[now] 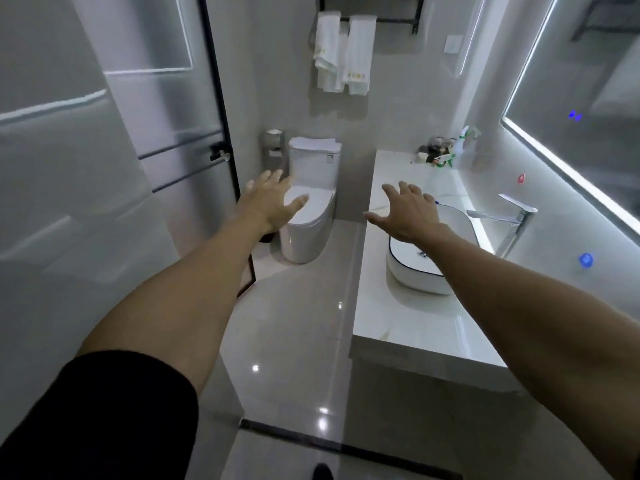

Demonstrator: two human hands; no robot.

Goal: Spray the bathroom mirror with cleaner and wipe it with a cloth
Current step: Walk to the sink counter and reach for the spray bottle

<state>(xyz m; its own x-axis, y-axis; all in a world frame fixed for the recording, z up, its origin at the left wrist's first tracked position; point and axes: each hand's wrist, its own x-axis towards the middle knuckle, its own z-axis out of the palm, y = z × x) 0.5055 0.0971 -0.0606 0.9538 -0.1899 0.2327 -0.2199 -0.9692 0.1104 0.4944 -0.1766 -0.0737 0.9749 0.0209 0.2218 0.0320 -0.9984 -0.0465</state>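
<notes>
The bathroom mirror point(585, 81) with a lit edge hangs on the right wall above the counter. A spray bottle point(462, 142) with green on it stands among small items at the counter's far end. My left hand point(272, 202) is stretched forward, fingers spread, in the air in front of the toilet. My right hand point(407, 211) is stretched forward too, fingers spread, above the near rim of the basin. Both hands hold nothing. No loose cloth shows on the counter.
A white counter point(408, 317) carries a white basin point(415, 271) and a chrome tap point(512, 216). A toilet point(308, 216) stands at the back. White towels point(343, 53) hang on a black rack. A glass shower partition point(104, 133) fills the left. The tiled floor lies between.
</notes>
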